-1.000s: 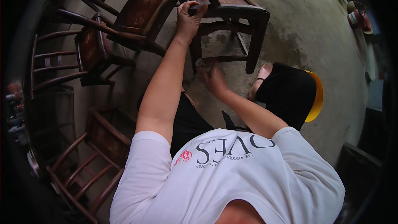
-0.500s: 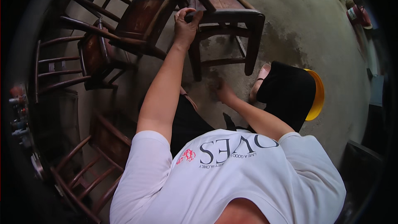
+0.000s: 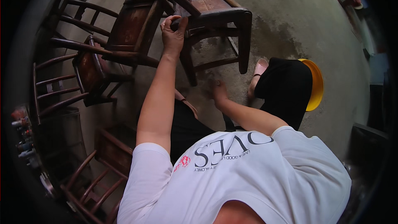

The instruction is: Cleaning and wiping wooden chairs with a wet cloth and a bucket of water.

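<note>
A dark wooden chair [image 3: 216,15] with a worn reddish seat stands in front of me, its legs toward me. My left hand [image 3: 173,37] is closed around the near left corner of its seat frame, where a back post rises. Lower down, close to the chair's front legs and near the floor, is my right hand [image 3: 219,92]. Its fingers look curled beside a dark, blurred patch, and I cannot make out what they hold. Both my arms reach forward from white sleeves.
Several similar wooden chairs crowd the left, one of them a brown chair [image 3: 132,27] beside the held one. Another chair [image 3: 112,153] lies nearer me. A yellow round-edged thing [image 3: 317,85] sits by my right knee. The concrete floor [image 3: 286,0] has damp dark patches.
The whole scene has shifted slightly left in view. My left hand keeps its grip on the chair corner. The right hand stays low near the legs, its fingers turned a little differently.
</note>
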A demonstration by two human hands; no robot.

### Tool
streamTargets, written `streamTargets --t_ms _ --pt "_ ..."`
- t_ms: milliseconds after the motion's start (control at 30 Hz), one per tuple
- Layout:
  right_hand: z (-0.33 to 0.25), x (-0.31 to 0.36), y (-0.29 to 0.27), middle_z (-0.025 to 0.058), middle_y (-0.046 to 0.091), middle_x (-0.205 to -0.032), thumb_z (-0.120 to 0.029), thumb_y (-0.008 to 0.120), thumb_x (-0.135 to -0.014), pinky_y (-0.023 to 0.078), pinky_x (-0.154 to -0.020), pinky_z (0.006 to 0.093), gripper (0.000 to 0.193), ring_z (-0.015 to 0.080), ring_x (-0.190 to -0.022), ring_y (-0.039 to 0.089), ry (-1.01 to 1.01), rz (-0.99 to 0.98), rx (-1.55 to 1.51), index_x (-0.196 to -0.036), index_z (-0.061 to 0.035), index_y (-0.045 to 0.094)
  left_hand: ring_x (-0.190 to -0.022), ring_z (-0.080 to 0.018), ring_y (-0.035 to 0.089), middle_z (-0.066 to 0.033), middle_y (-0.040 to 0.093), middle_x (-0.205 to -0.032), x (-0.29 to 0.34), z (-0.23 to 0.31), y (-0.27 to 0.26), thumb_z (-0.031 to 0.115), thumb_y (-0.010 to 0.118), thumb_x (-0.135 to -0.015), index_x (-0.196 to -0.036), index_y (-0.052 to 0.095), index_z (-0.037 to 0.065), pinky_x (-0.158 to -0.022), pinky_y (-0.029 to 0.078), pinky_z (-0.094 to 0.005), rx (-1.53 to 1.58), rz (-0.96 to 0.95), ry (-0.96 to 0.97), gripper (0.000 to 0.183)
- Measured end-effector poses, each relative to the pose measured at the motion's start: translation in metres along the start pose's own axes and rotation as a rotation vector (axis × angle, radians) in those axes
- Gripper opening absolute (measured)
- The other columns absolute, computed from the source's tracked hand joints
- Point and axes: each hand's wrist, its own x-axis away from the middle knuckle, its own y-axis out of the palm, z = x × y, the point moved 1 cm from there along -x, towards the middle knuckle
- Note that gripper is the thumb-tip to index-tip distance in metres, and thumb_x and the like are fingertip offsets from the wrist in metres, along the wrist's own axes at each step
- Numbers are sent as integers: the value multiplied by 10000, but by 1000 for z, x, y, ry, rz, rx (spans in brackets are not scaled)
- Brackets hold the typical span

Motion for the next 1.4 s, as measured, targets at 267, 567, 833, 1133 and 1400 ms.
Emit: streamTargets --t_ms 267,567,833,1133,1400 --pt "-51 -11 49 86 569 -973 -214 568 -853 453 -523 314 255 205 -735 593 38 88 -653 -1031 -37 525 -1038 -170 472 -58 510 -1064 2 1 8 340 686 -805 -936 619 101 -929 340 -298 -12 12 -2 281" --pt "-63 -28 -74 55 557 -753 -167 630 -823 466 -431 291 201 159 -536 531 -63 397 -685 -952 -42 539 -1028 -177 485 -55 529 -1052 5 3 18 305 698 -796 -918 620 79 -916 350 -295 -5 -12 67 268" --pt "37 -147 -76 65 522 -727 -349 506 -913 400 -395 312 281 177 -517 511 -341 -134 -979 -917 -68 510 -1005 -191 497 -68 539 -1036 5 23 59 310 696 -798 -918 608 78 -903 362 -304 67 -20 137 275" --pt "-69 -29 -33 51 471 -640 -376 564 -878 422 -408 330 304 159 -498 460 168 120 -481 -907 -77 521 -1025 -200 486 -73 526 -1045 13 1 12 315 693 -799 -930 607 84 -924 354 -309 -61 49 133 279" --pt "-96 27 -73 53 538 -753 -287 616 -846 462 -507 323 245 159 -578 497 307 -211 -433 -939 -77 533 -1105 -260 425 -153 427 -1142 34 8 8 359 712 -762 -1022 554 104 -963 335 -337 -78 -49 -28 397"
